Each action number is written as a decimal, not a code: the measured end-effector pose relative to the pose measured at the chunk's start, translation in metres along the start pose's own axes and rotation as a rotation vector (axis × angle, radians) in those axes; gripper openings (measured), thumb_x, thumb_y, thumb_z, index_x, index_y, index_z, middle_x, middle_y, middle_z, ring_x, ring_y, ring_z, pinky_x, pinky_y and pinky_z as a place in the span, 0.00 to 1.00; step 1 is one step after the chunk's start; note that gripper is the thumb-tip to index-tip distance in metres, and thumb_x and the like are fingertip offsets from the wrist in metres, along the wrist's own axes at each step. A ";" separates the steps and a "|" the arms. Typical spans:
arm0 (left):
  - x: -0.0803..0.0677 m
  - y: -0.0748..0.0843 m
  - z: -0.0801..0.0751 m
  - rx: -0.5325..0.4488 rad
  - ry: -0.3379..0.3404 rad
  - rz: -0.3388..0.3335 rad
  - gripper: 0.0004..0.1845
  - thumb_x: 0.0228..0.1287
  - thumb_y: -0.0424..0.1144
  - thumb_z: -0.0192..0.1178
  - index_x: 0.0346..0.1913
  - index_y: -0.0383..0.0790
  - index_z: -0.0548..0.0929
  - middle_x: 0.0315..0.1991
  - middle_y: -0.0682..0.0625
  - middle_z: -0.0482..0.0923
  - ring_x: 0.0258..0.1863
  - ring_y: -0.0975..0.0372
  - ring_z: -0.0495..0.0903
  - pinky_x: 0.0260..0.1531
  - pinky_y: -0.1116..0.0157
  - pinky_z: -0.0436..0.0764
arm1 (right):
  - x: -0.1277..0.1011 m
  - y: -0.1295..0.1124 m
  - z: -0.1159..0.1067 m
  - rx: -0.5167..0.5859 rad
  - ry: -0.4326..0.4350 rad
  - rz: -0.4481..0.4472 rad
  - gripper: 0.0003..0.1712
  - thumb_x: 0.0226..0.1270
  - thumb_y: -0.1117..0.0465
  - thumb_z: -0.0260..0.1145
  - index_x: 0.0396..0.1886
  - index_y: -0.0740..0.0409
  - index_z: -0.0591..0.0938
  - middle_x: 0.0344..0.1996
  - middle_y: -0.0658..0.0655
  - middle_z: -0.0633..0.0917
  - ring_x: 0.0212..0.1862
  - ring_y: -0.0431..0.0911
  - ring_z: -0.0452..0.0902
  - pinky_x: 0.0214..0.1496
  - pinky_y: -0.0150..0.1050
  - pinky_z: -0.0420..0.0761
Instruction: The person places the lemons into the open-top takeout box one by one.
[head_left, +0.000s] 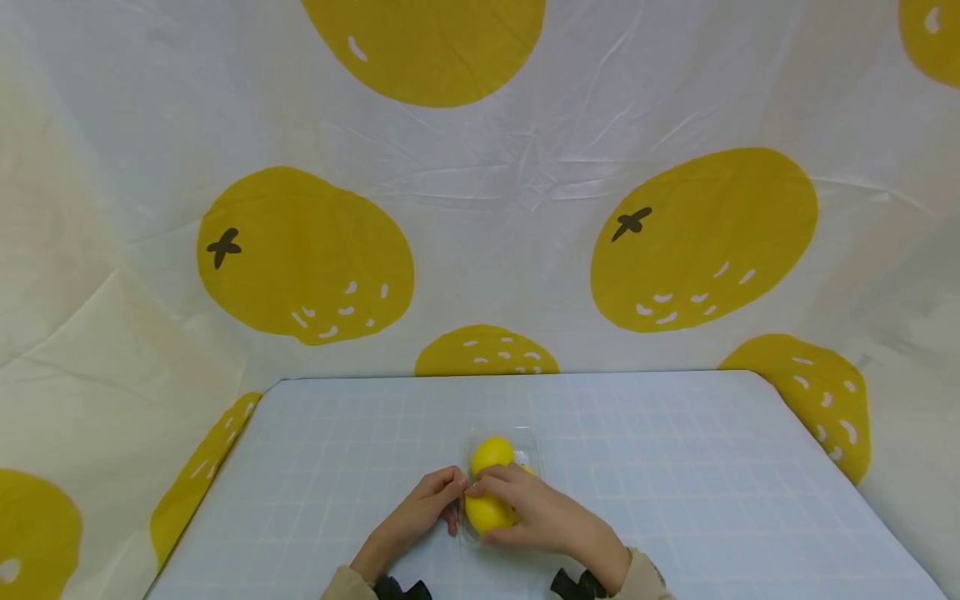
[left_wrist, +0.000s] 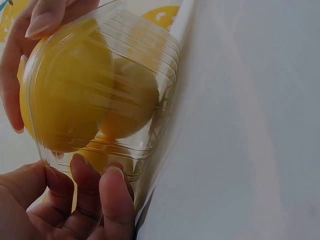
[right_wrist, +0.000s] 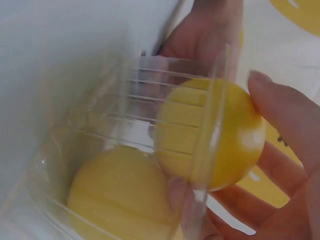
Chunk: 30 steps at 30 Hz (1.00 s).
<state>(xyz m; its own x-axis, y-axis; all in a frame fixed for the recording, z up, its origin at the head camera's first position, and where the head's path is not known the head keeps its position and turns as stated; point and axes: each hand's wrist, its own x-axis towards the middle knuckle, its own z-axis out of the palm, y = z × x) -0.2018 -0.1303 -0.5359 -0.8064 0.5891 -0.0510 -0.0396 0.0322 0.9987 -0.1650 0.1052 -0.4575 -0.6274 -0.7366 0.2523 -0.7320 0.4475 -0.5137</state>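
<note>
The right hand [head_left: 536, 512] is curling over the near lemon [head_left: 487, 512], its fingers cupping the fruit where it is sitting in a clear plastic box [head_left: 525, 442]. The left hand [head_left: 423, 508] is pinching the box's left edge with thumb and fingertips, steadying it. A second lemon [head_left: 492, 454] is lying in the far end of the box, just beside the first. The box is resting on the pale gridded desk [head_left: 675, 483], near its front edge and about midway across; a cloth printed with big yellow fruit [head_left: 697, 242] is hanging behind. The box looks thin and slippery, so a hard squeeze could buckle its ribbed wall [left_wrist: 150, 75], and the round fruit could roll off the desk if the box is tipping.
</note>
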 end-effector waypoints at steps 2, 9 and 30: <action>0.000 0.000 0.000 0.002 -0.001 0.002 0.20 0.80 0.45 0.45 0.41 0.27 0.73 0.28 0.50 0.74 0.19 0.61 0.74 0.23 0.69 0.80 | 0.000 -0.002 -0.002 -0.010 0.006 -0.005 0.21 0.65 0.55 0.71 0.57 0.50 0.80 0.57 0.49 0.78 0.56 0.42 0.73 0.60 0.40 0.76; 0.000 0.001 -0.001 -0.002 0.001 0.000 0.20 0.80 0.45 0.45 0.40 0.27 0.72 0.29 0.50 0.75 0.21 0.61 0.75 0.24 0.69 0.81 | 0.001 -0.003 -0.005 -0.111 0.056 -0.016 0.20 0.62 0.55 0.73 0.53 0.53 0.83 0.51 0.47 0.82 0.53 0.42 0.76 0.57 0.40 0.78; -0.002 0.006 0.002 0.012 0.001 -0.023 0.23 0.79 0.47 0.47 0.41 0.24 0.71 0.30 0.48 0.75 0.24 0.60 0.75 0.25 0.69 0.80 | 0.002 -0.003 0.000 -0.165 0.020 0.153 0.21 0.54 0.52 0.79 0.49 0.42 0.86 0.48 0.43 0.83 0.53 0.43 0.74 0.48 0.45 0.67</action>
<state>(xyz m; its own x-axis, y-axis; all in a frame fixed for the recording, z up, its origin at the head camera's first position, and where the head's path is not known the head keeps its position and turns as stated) -0.1994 -0.1294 -0.5303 -0.8060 0.5873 -0.0744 -0.0516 0.0555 0.9971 -0.1639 0.1021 -0.4552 -0.7383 -0.6445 0.1989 -0.6606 0.6315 -0.4060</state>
